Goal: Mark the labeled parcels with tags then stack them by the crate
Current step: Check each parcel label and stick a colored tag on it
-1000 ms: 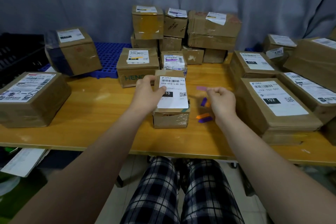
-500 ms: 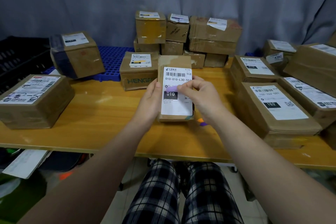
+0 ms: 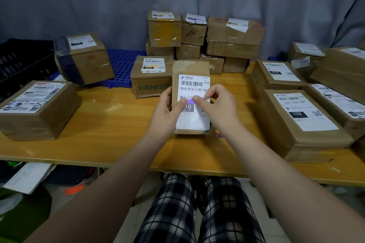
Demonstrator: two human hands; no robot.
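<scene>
A small brown parcel (image 3: 190, 69) with a white label reading 010-010-L30 stands tilted up on the wooden table (image 3: 110, 124), its label facing me. My left hand (image 3: 167, 112) grips its left side, thumb lying across the label. A purple tag (image 3: 190, 101) sits on the label just above the black "010" box. My right hand (image 3: 217, 106) pinches and presses that tag with thumb and forefinger. Below my right wrist peek loose orange and purple tags (image 3: 218, 133). A black crate (image 3: 21, 59) stands at the far left.
Labeled parcels ring the table: a large one (image 3: 37, 108) at the left, a taped one (image 3: 85, 57) on a blue grid pallet (image 3: 122, 65), a stack (image 3: 203, 39) at the back, a "HENG" box (image 3: 150, 77), and flat "102" parcels (image 3: 302, 122) at the right.
My left hand tipped the parcel up from lying flat. My right hand carried a purple tag from the table onto the label, and my left thumb moved onto the label beside it.
</scene>
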